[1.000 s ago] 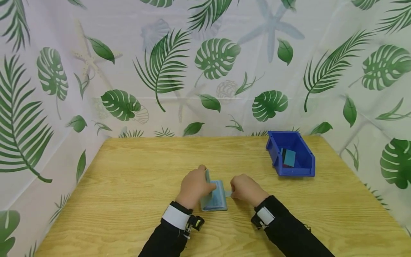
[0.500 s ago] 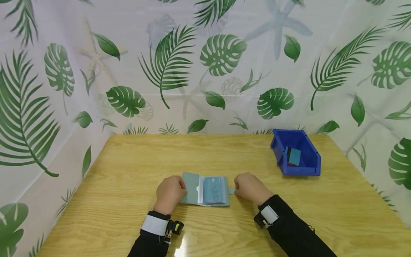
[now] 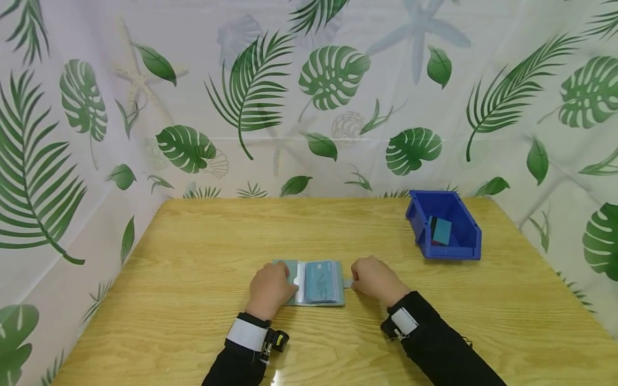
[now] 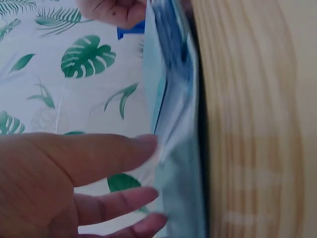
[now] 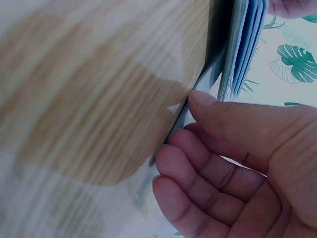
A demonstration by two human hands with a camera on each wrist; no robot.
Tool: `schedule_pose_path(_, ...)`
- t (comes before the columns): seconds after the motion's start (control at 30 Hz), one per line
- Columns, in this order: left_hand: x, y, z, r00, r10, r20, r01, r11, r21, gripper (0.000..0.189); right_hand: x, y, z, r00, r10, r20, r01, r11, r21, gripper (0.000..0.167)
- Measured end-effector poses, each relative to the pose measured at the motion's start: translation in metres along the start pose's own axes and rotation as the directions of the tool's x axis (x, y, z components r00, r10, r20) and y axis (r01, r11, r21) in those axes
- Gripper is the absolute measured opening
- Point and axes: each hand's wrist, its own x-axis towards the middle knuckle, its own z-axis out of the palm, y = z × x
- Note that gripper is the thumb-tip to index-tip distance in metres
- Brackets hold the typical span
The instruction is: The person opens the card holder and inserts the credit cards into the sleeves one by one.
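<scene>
A pale blue-green card holder [image 3: 339, 295] lies spread on the table, with clear sleeves and a blue card [image 3: 322, 281] on its right half. Over the left cover is my left hand [image 3: 271, 289]; in the left wrist view its thumb and fingers are extended, with fingertips right at the cover [image 4: 181, 178]. My right hand [image 3: 379, 281] pinches the closing strap [image 3: 347, 283] at the holder's right side. The right wrist view shows the strap [image 5: 210, 72] between the thumb and curled fingers. Part of the left cover is hidden beneath my left hand.
A blue bin [image 3: 467, 228] stands at the back right of the wooden table [image 3: 217, 230], holding a few cards [image 3: 442, 232]. Behind the table hangs a leaf-printed cloth [image 3: 270, 161], which also covers both sides.
The left cover has swung from upright to flat on the left, exposing the sleeves. My left hand went left with it, then shifted slightly right over it. My right hand keeps its pinch on the strap.
</scene>
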Motion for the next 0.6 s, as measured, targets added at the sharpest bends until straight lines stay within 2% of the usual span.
schedule_pose_path(0.17, 0.002, 0.029, 0.012, 1.000, 0.027, -0.009, -0.026, 0.995, 0.098, 0.055, 0.001, -0.002, 0.000, 1.000, 0.005, -0.005, -0.005, 1.000, -0.021, 0.033)
schedule_pose_path(0.3, 0.007, 0.046, 0.022, 0.998, 0.048, -0.033, -0.043, 0.990, 0.137, 0.066, 0.003, -0.002, 0.001, 1.000, 0.016, -0.002, -0.016, 0.999, -0.032, 0.032)
schedule_pose_path(0.47, 0.010, 0.051, 0.034, 0.996, 0.044, -0.081, -0.035, 0.994, 0.107, 0.077, 0.003, -0.001, 0.003, 1.000, 0.019, 0.003, -0.019, 0.999, -0.029, 0.032)
schedule_pose_path(0.6, 0.009, 0.051, 0.037, 0.996, 0.044, -0.079, -0.037, 0.996, 0.083, 0.082, 0.002, 0.000, 0.003, 1.000, 0.018, -0.003, -0.018, 1.000, -0.025, 0.031)
